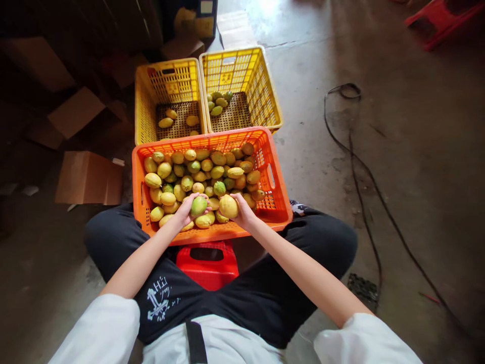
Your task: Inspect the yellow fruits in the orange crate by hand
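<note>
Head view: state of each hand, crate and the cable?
Left hand, holding one green fruit.
Right hand, holding one yellow fruit.
Orange crate, open-topped, heavily loaded with fruit.
Left yellow crate, open-topped, few yellow fruits.
Right yellow crate, open-topped, few greenish fruits, left side.
Cable, uncoiled on floor, curled at far end.

The floor (310, 151) was grey, smooth concrete, worn and stained, with a bright patch of light along its far edge. Two yellow crates stood on it side by side, the left crate (145, 103) touching the right crate (261, 91). A red stool (206, 273) stood nearer the camera. To the left was an open cardboard box (89, 177), with a white scrap (30, 190) farther left. A black cable (373, 187) wound across the right side, looping at its far end. Near it lay a dark, ragged object (362, 288), possibly a scrap of matting, and a thin red strip (430, 297).
</note>
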{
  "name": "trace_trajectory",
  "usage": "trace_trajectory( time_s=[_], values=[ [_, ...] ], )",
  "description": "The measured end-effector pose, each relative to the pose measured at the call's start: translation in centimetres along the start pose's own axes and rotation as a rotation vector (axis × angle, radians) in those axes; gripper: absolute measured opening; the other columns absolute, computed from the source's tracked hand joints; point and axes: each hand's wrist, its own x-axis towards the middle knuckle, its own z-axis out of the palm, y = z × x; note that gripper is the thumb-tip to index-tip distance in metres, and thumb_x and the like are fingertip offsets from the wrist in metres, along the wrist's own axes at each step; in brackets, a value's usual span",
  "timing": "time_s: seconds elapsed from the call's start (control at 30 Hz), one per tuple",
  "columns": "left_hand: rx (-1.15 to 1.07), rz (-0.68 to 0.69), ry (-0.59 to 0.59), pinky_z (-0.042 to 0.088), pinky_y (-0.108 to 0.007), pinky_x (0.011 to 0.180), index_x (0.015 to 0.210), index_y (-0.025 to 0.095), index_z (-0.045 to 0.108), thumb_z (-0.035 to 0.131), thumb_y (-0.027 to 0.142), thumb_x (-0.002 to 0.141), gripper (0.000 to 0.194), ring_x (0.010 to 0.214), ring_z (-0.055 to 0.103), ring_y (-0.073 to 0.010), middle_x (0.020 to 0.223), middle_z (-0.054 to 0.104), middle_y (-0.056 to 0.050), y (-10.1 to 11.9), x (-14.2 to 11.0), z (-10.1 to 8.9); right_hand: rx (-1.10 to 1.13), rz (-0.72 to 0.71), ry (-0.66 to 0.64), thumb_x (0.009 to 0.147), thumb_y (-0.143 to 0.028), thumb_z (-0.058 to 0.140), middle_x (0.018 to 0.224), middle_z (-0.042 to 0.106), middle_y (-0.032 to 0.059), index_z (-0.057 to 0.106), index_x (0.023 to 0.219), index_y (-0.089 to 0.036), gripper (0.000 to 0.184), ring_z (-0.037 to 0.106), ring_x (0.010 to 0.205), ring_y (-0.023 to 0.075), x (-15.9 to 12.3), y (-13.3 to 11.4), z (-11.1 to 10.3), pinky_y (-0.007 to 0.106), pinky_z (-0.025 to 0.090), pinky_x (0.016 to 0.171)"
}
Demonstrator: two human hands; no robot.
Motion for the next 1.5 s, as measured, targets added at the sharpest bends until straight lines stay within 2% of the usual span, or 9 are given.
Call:
trace_trajectory(
  time_s=[0.1,0.3,0.43,0.73,1.0,1.23,1.3,1.4,1.5],
  values=[
    [0.024,0.027,-0.015,0.064,-0.029,0.063,0.098,0.017,0.072,0.077,0.027,0.096,0.011,0.066,0.077,-0.0211,0.082,0.077,-0.007,-0.2,-0.1,0.0,-0.018,-0.002,-0.017,0.091,-0.041,0.079,0.083,0.079,0.0024,0.070,0.096,-0.024,0.020,0.076,0.073,0.0215,-0.3,0.0,0.1,0.035,0.069,0.070],
    [0.012,0.147,-0.022,0.069,-0.034,0.086,0.092,0.020,0.061,0.080,0.008,0.083,0.024,0.079,0.078,-0.0182,0.086,0.073,0.000,-0.5,-1.0,0.8,-0.160,-0.131,-0.092,0.076,-0.038,0.095,0.081,0.073,-0.0035,0.068,0.088,-0.025,0.033,0.069,0.071,0.0151,-0.6,0.7,0.2,0.022,0.052,0.056],
    [-0.012,0.185,-0.026,0.067,-0.042,0.098,0.086,0.020,0.060,0.076,0.009,0.086,0.019,0.082,0.073,-0.0176,0.084,0.069,0.002,-0.5,-1.4,0.9,-0.114,-0.151,-0.105,0.076,-0.040,0.093,0.083,0.074,-0.0044,0.065,0.090,-0.025,0.035,0.071,0.076,0.0155,-0.3,1.1,0.2,0.026,0.062,0.068],
    [-0.076,0.157,0.062,0.071,-0.041,0.084,0.096,0.017,0.071,0.073,0.023,0.081,0.017,0.089,0.084,-0.0300,0.085,0.079,-0.009,-0.5,-1.0,1.2,-0.099,-0.088,-0.044,0.087,-0.036,0.078,0.084,0.079,0.0008,0.069,0.097,-0.025,0.018,0.078,0.081,0.0212,0.1,0.7,0.0,0.028,0.065,0.068],
    [-0.123,0.019,0.120,0.071,-0.036,0.071,0.107,0.015,0.070,0.069,0.020,0.093,0.015,0.075,0.083,-0.0263,0.082,0.081,-0.009,-0.4,-0.8,1.1,-0.076,-0.010,-0.004,0.101,-0.037,0.051,0.075,0.078,0.0047,0.067,0.093,-0.023,0.023,0.080,0.079,0.0222,0.2,0.6,0.3,0.024,0.055,0.054],
    [-0.016,-0.139,0.059,0.062,-0.025,0.060,0.094,0.014,0.069,0.067,0.024,0.105,0.015,0.061,0.073,-0.0165,0.081,0.076,-0.009,0.0,-1.0,1.2,-0.119,-0.028,-0.038,0.096,-0.040,0.070,0.083,0.081,0.0033,0.068,0.095,-0.024,0.016,0.081,0.084,0.0231,0.3,1.0,0.0,0.026,0.060,0.062],
    [0.064,-0.095,0.020,0.063,-0.024,0.065,0.090,0.016,0.068,0.074,0.014,0.098,0.010,0.062,0.071,-0.0141,0.080,0.073,-0.005,-0.1,-1.2,1.3,-0.153,-0.029,-0.075,0.092,-0.043,0.079,0.087,0.081,0.0035,0.069,0.096,-0.025,0.021,0.080,0.082,0.0232,0.0,1.1,0.0,0.028,0.062,0.063],
    [0.159,-0.028,-0.009,0.062,-0.025,0.073,0.086,0.017,0.066,0.081,-0.002,0.083,0.025,0.069,0.071,-0.0133,0.080,0.070,0.000,-0.5,-1.4,1.4,-0.201,-0.056,-0.120,0.086,-0.039,0.086,0.089,0.081,0.0015,0.069,0.096,-0.026,0.023,0.080,0.078,0.0220,-0.4,1.1,0.1,0.030,0.064,0.064],
    [0.184,0.003,0.006,0.062,-0.027,0.076,0.083,0.018,0.065,0.079,-0.002,0.083,0.025,0.072,0.068,-0.0136,0.080,0.068,0.001,-0.7,-1.3,1.3,-0.184,-0.066,-0.121,0.085,-0.036,0.086,0.093,0.080,0.0002,0.070,0.098,-0.026,0.022,0.080,0.079,0.0223,-0.5,1.0,0.2,0.034,0.067,0.068]
  ],
)
